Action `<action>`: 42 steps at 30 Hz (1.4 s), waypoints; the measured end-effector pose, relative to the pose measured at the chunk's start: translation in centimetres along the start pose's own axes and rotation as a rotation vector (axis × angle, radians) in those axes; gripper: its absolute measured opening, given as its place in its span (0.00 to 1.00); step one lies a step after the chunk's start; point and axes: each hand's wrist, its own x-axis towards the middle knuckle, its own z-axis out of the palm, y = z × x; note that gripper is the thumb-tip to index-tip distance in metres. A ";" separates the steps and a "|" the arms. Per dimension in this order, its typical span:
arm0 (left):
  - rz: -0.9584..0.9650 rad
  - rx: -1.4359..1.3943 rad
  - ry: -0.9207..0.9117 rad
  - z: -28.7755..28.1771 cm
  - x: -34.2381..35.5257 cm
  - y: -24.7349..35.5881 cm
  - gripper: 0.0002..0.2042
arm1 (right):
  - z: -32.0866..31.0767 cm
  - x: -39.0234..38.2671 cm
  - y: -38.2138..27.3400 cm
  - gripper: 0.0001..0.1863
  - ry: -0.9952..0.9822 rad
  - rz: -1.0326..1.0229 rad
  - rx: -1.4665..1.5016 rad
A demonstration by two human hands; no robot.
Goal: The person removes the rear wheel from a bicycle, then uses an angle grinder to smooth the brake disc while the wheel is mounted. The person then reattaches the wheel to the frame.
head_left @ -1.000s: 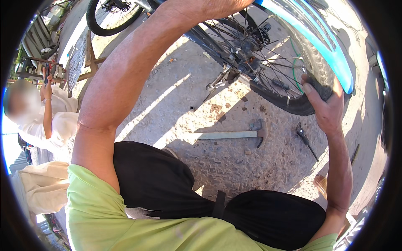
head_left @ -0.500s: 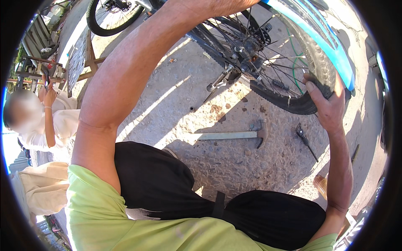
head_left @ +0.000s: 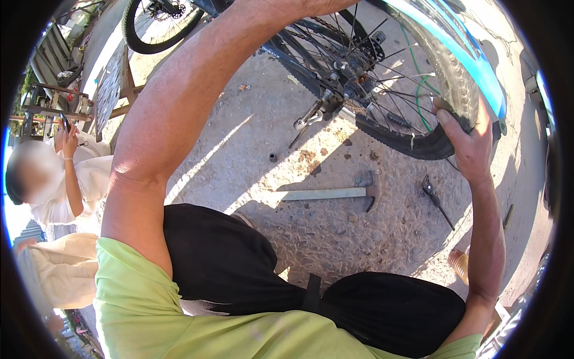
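Note:
A bicycle wheel (head_left: 431, 148) with a black tyre, thin spokes and a dark hub (head_left: 354, 75) fills the upper right. My right hand (head_left: 473, 149) is closed round the tyre at its right side, thumb over the inner edge, beside a blue mudguard (head_left: 478, 70). Across the top left of the bicycle reaches my left arm; my left hand (head_left: 314, 5) lies at the upper picture edge near the wheel's top, its fingers cut off from sight. Below the hub hangs the rear gear mechanism (head_left: 311, 118).
On the rough ground lie a hammer (head_left: 329, 194), a tool with a dark shaft (head_left: 438, 202) and a small dark cylindrical part (head_left: 273, 157). A second bicycle wheel (head_left: 136, 42) stands at the upper left. Another person (head_left: 69, 167) sits at the left, holding a phone.
My left hand and forearm have shifted slightly left and up. The wheel and gear mechanism have moved a little, while my right hand keeps its hold on the tyre.

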 end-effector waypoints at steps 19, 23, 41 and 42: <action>0.069 -0.103 -0.030 -3.4 -1.8 1.2 0.11 | 1.3 -2.9 -1.7 0.22 -0.025 0.032 -0.062; 0.053 -0.084 -0.038 -3.2 -1.7 1.4 0.11 | 1.1 -2.7 -1.4 0.22 -0.020 0.044 -0.046; -0.756 -0.148 -0.315 -14.4 -15.8 1.8 0.13 | 0.0 -0.7 -0.4 0.22 -0.016 0.055 -0.009; -0.760 -0.179 -0.270 -13.9 -16.0 1.5 0.13 | -0.1 -0.5 -0.6 0.21 -0.006 0.032 0.040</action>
